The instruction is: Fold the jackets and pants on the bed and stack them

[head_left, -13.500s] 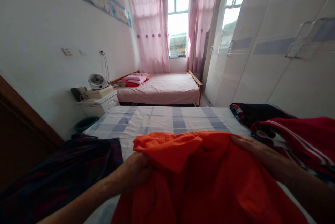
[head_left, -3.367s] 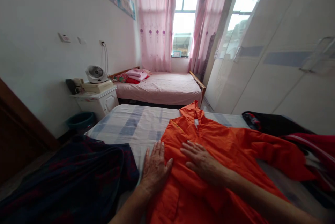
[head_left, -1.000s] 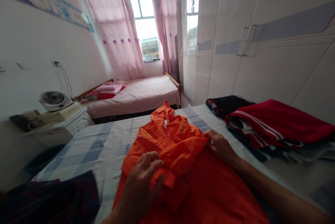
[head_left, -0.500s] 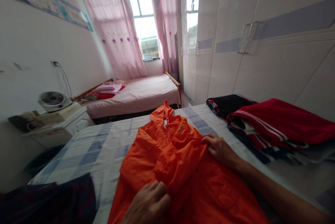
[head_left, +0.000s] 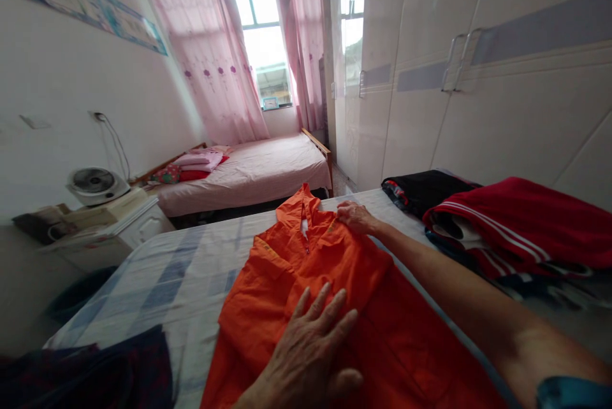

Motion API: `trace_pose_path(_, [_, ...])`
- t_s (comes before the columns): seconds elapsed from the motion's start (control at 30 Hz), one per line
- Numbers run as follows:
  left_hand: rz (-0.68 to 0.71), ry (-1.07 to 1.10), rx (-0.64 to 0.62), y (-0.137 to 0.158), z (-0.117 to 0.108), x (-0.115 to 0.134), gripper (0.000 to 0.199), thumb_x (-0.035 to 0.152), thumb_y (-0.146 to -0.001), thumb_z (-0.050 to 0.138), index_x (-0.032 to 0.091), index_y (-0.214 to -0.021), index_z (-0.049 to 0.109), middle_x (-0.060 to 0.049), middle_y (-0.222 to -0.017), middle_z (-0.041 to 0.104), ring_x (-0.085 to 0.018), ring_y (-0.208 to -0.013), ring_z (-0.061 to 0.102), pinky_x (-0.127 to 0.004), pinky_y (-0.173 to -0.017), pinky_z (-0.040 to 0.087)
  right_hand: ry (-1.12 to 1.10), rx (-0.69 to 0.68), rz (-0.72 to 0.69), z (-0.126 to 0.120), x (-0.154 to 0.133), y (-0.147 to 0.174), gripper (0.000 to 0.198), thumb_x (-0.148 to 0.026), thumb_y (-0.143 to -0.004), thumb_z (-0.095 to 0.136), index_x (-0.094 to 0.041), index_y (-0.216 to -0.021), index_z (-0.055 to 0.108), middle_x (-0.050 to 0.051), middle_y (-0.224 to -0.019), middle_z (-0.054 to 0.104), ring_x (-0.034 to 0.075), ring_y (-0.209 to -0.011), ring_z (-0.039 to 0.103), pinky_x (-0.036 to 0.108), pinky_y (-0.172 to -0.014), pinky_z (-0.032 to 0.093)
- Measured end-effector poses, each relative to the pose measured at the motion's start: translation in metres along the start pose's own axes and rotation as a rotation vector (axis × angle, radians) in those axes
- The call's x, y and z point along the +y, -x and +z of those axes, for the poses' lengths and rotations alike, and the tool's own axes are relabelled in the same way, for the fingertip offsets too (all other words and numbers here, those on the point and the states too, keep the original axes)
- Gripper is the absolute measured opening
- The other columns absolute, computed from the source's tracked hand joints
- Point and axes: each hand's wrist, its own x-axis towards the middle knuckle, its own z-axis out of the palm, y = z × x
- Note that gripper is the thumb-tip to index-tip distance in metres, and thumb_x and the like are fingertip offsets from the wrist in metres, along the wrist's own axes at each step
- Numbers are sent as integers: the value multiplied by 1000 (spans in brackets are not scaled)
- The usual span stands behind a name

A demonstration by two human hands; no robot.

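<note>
An orange jacket (head_left: 287,288) lies front up on the bed, its collar pointing away from me and its sleeves folded in over the body. My left hand (head_left: 313,345) rests flat on the middle of the jacket with its fingers spread. Farther off, my right hand (head_left: 356,216) is at the jacket's right shoulder, its fingers curled closed on the cloth by the collar. A blue band (head_left: 571,392) circles my right wrist.
Red trousers with white stripes (head_left: 530,218) top a clothes pile at the right, beside a folded black garment (head_left: 425,189). A dark plaid garment (head_left: 115,367) lies front left. Beyond stand a pink bed (head_left: 268,167), a fan (head_left: 95,185) on a cabinet, and a white wardrobe (head_left: 430,135).
My right hand has moved up along the jacket from its side to the shoulder. My left hand has gone from curled on the cloth to flat and spread, slightly to the right.
</note>
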Motion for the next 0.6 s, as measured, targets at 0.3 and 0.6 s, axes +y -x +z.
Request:
trace_pose_path(0.3, [-145, 54, 61, -19, -18, -3, 44, 42, -91, 45, 26, -132, 48, -7, -147, 36, -28, -137, 28, -53, -111, 24, 16, 188, 23, -19, -35, 42, 48, -35, -94, 35, -16, -138, 38, 11, -147, 33, 22, -135, 26, 40, -107, 25])
trace_pose_path(0.6, [-250, 283, 77, -18, -3, -19, 32, 39, -92, 44, 28, -118, 59, -2, -123, 62, -22, -118, 53, -46, -108, 30, -105, -100, -43, 17, -24, 67, 41, -41, -88, 46, -20, -121, 59, 10, -131, 55, 25, -124, 46, 41, -105, 30])
